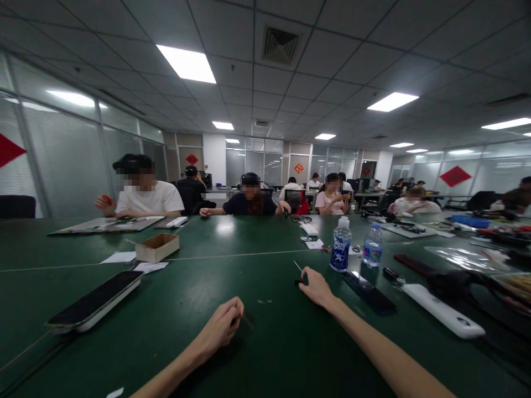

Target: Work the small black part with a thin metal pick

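Observation:
My left hand point(226, 321) is closed above the green table, its fingertips pressed together. A faint dark streak shows beside those fingers, too blurred to name. Farther to the right, my right hand point(316, 286) is curled low over the tabletop, closed on a thin pale rod point(297, 266) that points up and left. Something small and dark point(297, 282) shows at its fingertips; I cannot tell whether it belongs to the rod. A blue-labelled bottle point(341, 246) and a dark phone point(369, 292) are close to the right hand.
The green table point(199, 287) carries a small open cardboard box point(157, 247) and a black-topped device point(95, 301) at left. At right are a second water bottle point(372, 246), a white elongated device point(442, 310) and cables. Several people sit across the table and beyond.

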The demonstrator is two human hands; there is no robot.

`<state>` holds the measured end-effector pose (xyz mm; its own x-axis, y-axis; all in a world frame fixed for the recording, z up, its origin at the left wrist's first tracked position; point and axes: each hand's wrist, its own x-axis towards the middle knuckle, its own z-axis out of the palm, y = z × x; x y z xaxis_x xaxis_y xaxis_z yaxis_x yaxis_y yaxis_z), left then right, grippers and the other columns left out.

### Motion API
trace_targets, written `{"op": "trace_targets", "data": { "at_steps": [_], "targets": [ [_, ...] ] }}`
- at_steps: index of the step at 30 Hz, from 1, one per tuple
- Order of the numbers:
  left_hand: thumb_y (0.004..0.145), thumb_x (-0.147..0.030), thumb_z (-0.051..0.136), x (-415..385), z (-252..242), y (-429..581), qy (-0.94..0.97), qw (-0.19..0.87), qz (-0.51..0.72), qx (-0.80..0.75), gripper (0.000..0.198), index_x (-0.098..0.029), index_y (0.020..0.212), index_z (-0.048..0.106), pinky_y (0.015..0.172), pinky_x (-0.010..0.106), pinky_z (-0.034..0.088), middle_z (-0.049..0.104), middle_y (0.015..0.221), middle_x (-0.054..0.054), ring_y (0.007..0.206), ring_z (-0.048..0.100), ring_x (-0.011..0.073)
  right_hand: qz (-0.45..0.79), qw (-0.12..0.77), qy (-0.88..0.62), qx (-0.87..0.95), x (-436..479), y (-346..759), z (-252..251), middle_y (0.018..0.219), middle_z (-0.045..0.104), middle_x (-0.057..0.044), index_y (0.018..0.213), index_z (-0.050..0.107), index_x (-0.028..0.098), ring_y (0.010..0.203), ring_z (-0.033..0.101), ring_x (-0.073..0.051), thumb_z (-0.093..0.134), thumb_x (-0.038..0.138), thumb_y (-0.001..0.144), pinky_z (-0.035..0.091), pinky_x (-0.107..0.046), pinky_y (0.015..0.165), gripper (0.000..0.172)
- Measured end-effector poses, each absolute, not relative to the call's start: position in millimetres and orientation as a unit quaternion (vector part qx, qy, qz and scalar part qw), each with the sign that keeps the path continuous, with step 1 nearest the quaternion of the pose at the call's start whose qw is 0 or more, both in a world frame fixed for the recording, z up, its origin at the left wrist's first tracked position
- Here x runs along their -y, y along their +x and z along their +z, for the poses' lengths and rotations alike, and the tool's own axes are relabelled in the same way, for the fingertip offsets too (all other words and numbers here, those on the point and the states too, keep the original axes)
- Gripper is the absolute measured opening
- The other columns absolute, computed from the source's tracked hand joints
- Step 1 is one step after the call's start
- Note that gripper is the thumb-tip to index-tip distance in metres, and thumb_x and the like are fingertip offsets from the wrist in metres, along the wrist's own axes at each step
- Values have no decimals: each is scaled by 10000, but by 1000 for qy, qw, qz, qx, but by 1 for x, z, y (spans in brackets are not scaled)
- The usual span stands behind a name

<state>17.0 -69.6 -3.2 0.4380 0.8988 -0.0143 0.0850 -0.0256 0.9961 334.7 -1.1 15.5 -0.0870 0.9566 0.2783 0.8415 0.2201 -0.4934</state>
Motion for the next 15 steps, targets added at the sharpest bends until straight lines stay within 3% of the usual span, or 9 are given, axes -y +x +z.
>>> {"op": "trace_targets", "data": {
  "at_steps": [2,4,6,8,12,15],
  "targets": [
    [851,-374,319,82,8,8,641,556,314,-426,185,-224,907,411,385,166,181,310,569,-82,404,200,73,120,276,-601,740,0,338,22,904,593,-42,905,542,171,819,576,-183,575,204,778,421,-263,676,135],
    [853,-375,323,97,22,-2,687,494,268,-460,216,-218,950,436,430,180,254,369,598,-64,447,306,91,136,278,-579,754,3,334,28,872,599,-28,895,546,172,799,580,-177,582,213,781,423,-257,668,126],
    [853,-384,350,111,36,-9,752,355,243,-498,238,-200,885,498,568,223,363,477,656,-19,620,467,142,155,282,-548,773,12,321,31,874,604,-19,917,553,177,784,583,-166,592,229,785,425,-242,653,147],
    [857,-412,379,124,45,-13,786,251,205,-527,266,-210,900,546,696,267,381,570,782,19,778,529,188,181,280,-506,796,29,299,31,887,609,-3,955,562,194,766,588,-148,606,251,787,426,-215,627,182],
    [834,-527,445,137,42,-14,781,199,142,-574,387,-284,1122,531,649,278,365,616,764,19,757,572,233,201,260,-356,875,70,237,19,875,621,1,956,587,209,772,588,-152,672,295,735,418,-211,656,252],
    [840,-460,476,141,31,-13,799,202,137,-549,310,-310,1100,554,698,279,379,647,911,22,849,594,235,199,244,-293,903,91,199,7,856,631,-6,1006,574,219,760,595,-165,656,311,740,419,-225,668,293]
  ]
}}
